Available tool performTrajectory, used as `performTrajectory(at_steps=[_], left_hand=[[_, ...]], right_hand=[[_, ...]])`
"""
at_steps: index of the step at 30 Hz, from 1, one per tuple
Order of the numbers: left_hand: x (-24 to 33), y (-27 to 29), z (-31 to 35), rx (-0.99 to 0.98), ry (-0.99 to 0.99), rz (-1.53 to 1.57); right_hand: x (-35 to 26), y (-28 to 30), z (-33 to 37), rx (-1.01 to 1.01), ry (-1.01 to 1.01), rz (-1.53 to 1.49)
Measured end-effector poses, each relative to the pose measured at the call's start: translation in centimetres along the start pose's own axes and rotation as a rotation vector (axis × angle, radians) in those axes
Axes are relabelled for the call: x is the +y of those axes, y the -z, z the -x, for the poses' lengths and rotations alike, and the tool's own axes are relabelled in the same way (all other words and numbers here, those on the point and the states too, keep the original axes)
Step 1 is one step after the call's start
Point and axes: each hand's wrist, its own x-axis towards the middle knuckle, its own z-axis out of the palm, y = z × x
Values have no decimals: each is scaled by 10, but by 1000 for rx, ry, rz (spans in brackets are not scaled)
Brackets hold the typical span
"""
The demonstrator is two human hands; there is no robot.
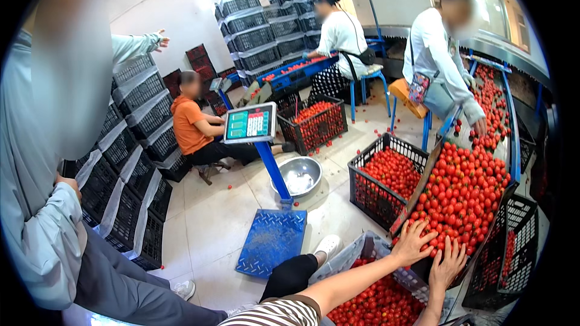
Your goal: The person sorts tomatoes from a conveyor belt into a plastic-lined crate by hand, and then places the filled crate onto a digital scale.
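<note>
Both my hands lie at the near end of a sloping chute heaped with red cherry tomatoes. My left hand is open, its fingers spread against the front of the heap by the chute's left corner. Just right of it, my right hand is open too, with its fingertips touching the nearest tomatoes. Below my hands and forearms stands a lined crate partly filled with tomatoes; my left forearm hides some of it.
A black crate of tomatoes stands left of the chute, and another black crate right of it. A blue platform scale and metal bowl are on the floor. Co-workers sit or stand around; one's gloved hand reaches into the chute.
</note>
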Motion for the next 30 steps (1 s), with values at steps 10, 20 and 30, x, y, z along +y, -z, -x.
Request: performTrajectory(at_steps=[10, 20, 30], left_hand=[[-6, 5, 1, 69, -70, -19], [8, 6, 1, -83, -13, -34], [9, 4, -1, -53, -22, -51]], right_hand=[[-13, 1, 3, 62, 67, -68], [-10, 9, 4, 38, 37, -68], [-8, 7, 3, 44, 33, -62]])
